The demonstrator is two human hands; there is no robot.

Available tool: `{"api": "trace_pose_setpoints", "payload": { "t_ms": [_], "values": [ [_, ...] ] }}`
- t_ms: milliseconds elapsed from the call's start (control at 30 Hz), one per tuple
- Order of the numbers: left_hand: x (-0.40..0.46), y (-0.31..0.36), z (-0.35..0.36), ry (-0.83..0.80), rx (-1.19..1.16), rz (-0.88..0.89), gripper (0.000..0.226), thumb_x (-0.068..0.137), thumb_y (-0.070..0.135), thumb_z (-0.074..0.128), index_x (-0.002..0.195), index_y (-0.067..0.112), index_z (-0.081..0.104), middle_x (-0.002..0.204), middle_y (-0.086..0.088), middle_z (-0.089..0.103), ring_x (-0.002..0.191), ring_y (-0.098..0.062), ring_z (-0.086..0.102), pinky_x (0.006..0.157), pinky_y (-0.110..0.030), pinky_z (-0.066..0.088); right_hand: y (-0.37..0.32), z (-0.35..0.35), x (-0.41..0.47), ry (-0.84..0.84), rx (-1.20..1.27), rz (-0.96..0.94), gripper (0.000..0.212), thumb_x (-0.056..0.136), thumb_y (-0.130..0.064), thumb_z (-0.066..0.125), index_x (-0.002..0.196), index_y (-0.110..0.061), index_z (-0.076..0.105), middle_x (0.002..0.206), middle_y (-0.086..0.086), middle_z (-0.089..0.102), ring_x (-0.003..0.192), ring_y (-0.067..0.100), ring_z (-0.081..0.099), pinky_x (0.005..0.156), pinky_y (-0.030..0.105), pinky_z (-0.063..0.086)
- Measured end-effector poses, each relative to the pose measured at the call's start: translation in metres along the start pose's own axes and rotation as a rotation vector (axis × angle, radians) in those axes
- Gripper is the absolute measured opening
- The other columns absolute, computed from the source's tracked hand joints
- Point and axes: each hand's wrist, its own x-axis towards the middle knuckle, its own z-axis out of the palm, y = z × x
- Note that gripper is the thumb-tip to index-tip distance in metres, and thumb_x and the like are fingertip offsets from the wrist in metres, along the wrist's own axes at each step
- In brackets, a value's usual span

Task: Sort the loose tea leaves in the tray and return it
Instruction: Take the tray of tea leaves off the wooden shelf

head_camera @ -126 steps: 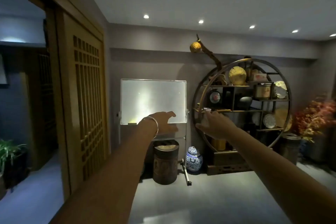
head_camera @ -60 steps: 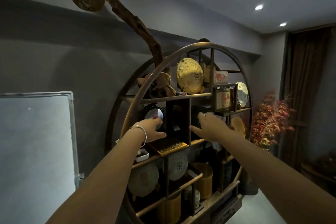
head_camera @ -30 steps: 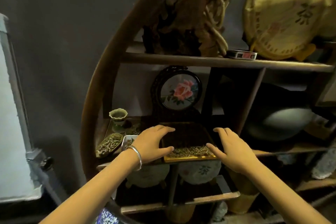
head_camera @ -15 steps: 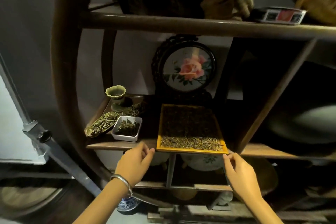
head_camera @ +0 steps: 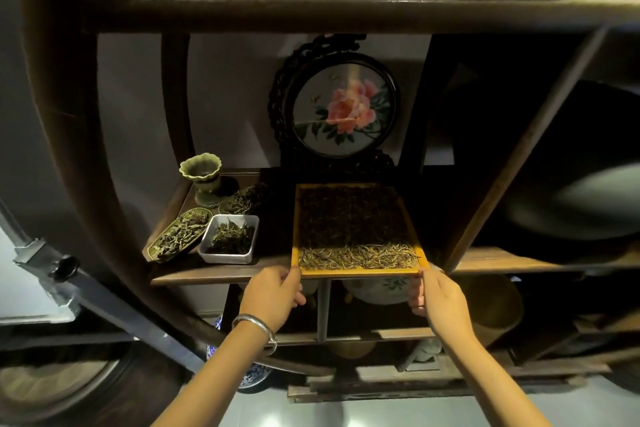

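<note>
Shelf edge point(head_camera: 221, 277); tray point(head_camera: 358, 272) overhanging.

Yellow-orange tray point(head_camera: 360, 273) at frame centre holds dark brown and pale golden tea leaves point(head_camera: 356, 255); round plaque point(head_camera: 343, 111) above shows pink flower with green leaves; white dish point(head_camera: 228, 255) and olive-green cup point(head_camera: 202, 173) at centre left.

Looks like a tea room or tea shop: dark round wooden display shelf point(head_camera: 214, 12) carrying a framed peony embroidery point(head_camera: 341, 111), a green ceramic cup point(head_camera: 201, 172), dishes of loose tea leaves point(head_camera: 230, 237).
</note>
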Motion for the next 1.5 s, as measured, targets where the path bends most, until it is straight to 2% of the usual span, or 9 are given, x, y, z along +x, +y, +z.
{"api": "trace_pose_setpoints", "payload": {
  "t_ms": [167,333,667,833,1000,1133,1333,1433,1500],
  "values": [
    [-0.006,-0.008,0.008,0.026,-0.225,-0.078,0.036,0.093,0.034,0.048,0.074,0.011,0.068,0.059,-0.003,0.071,0.055,-0.011,0.066,0.059,-0.027,0.047,0.010,-0.002,-0.012,-0.022,0.055,-0.003,0.032,0.099,-0.028,0.044,0.081,-0.009,0.062,0.066,0.005,0.059,0.062,0.016,0.058,0.057,0.031,0.046],
    [-0.034,-0.016,0.007,0.011,-0.413,-0.127,0.032,0.092,0.030,0.054,0.080,0.004,0.068,0.064,-0.012,0.071,0.057,-0.016,0.067,0.054,-0.023,0.049,0.015,-0.009,-0.037,-0.026,0.159,0.030,0.033,0.098,-0.024,0.045,0.082,-0.002,0.064,0.058,0.000,0.058,0.051,0.008,0.055,0.047,0.020,0.045],
    [-0.063,-0.031,0.004,-0.016,-0.553,-0.193,0.034,0.091,0.024,0.055,0.078,-0.005,0.067,0.063,-0.021,0.068,0.050,-0.018,0.061,0.057,-0.030,0.050,0.026,-0.023,-0.057,-0.100,0.132,0.087,0.034,0.098,-0.024,0.044,0.084,0.000,0.063,0.062,0.007,0.057,0.055,0.014,0.052,0.047,0.023,0.040],
    [-0.051,-0.033,0.000,-0.063,-0.508,-0.220,0.037,0.092,0.033,0.051,0.089,-0.001,0.066,0.070,-0.019,0.071,0.057,-0.023,0.067,0.057,-0.030,0.053,0.006,-0.026,-0.022,-0.103,0.070,0.185,0.044,0.100,-0.037,0.035,0.088,-0.012,0.069,0.077,0.009,0.074,0.068,0.019,0.069,0.050,0.021,0.052],
    [-0.027,-0.011,0.001,-0.126,-0.612,-0.346,0.043,0.096,0.048,0.034,0.102,0.015,0.062,0.087,-0.010,0.075,0.081,-0.033,0.071,0.060,-0.036,0.056,-0.009,-0.014,-0.003,-0.178,0.193,0.240,0.040,0.098,-0.043,0.037,0.089,-0.028,0.073,0.088,0.002,0.075,0.083,0.020,0.072,0.079,0.036,0.051],
    [-0.008,0.005,0.001,-0.073,-0.705,-0.355,0.042,0.100,0.036,0.033,0.108,0.008,0.063,0.097,-0.017,0.072,0.087,-0.032,0.068,0.066,-0.036,0.053,-0.016,-0.007,-0.001,-0.171,0.179,0.205,0.029,0.097,-0.043,0.039,0.097,-0.031,0.065,0.088,-0.003,0.075,0.083,0.012,0.071,0.071,0.026,0.049],
    [-0.020,-0.013,-0.003,-0.083,-0.603,-0.290,0.043,0.097,0.041,0.040,0.094,0.010,0.069,0.075,-0.011,0.073,0.066,-0.023,0.070,0.056,-0.031,0.052,-0.008,-0.009,-0.011,-0.182,0.146,0.233,0.034,0.099,-0.040,0.037,0.102,-0.025,0.067,0.094,0.000,0.075,0.087,0.017,0.071,0.078,0.031,0.052],
    [-0.031,-0.024,-0.005,-0.063,-0.610,-0.280,0.043,0.096,0.041,0.041,0.087,0.010,0.068,0.072,-0.014,0.072,0.064,-0.028,0.069,0.060,-0.035,0.054,0.003,-0.016,-0.023,-0.192,0.113,0.276,0.039,0.099,-0.039,0.038,0.099,-0.017,0.070,0.093,0.009,0.074,0.085,0.028,0.071,0.071,0.042,0.056],
    [-0.037,-0.028,-0.006,-0.063,-0.627,-0.286,0.045,0.097,0.042,0.039,0.089,0.009,0.069,0.083,-0.019,0.072,0.077,-0.034,0.070,0.075,-0.042,0.055,0.010,-0.019,-0.030,-0.216,0.131,0.287,0.043,0.099,-0.037,0.037,0.091,-0.017,0.074,0.096,0.014,0.073,0.087,0.032,0.070,0.082,0.051,0.053]
  ]
}}
